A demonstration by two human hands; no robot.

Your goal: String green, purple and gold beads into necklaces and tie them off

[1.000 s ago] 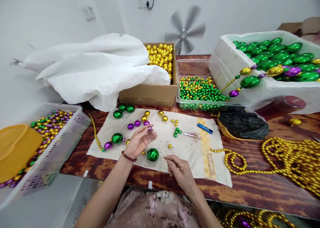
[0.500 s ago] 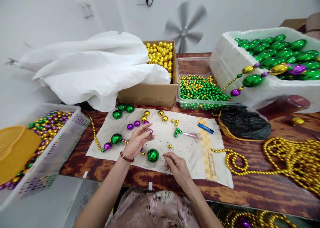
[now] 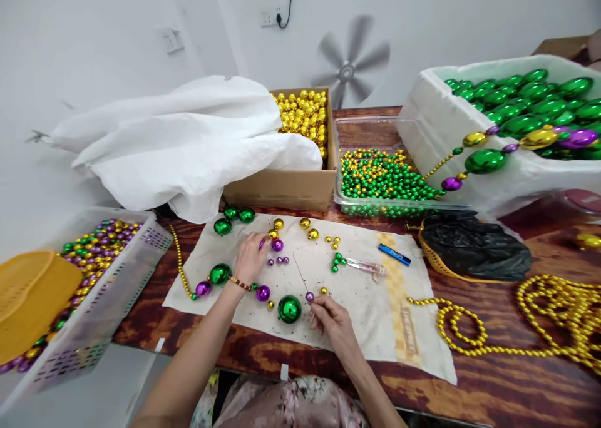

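Observation:
My right hand [image 3: 328, 315] pinches a thin needle or wire that points up and left, with a small purple bead [image 3: 309, 296] on it at the fingertips. Over the cloth's left part, my left hand [image 3: 251, 253] has its fingers curled at a purple bead [image 3: 261, 244], partly hidden by them. A larger purple bead [image 3: 277, 244] lies just right of those fingers. Between the hands sits a big green ball [image 3: 289, 309]. A strand with a green ball [image 3: 220, 275] and a purple ball [image 3: 203, 288] passes under my left wrist. Small purple beads [image 3: 279, 260] lie nearby.
On the cloth [image 3: 357, 328] are tweezers [image 3: 366, 266] and a blue tool [image 3: 394, 254]. Behind stand a cardboard box [image 3: 291, 189], a clear bead tray [image 3: 375, 203] and a foam box [image 3: 422, 102]. A bead basket [image 3: 107, 303] is left; gold strands [image 3: 554, 315] lie right.
My left hand has moved from the needle tip to the left, over the purple beads. The small purple bead has slid down the needle to my right fingertips. The view has shifted slightly.

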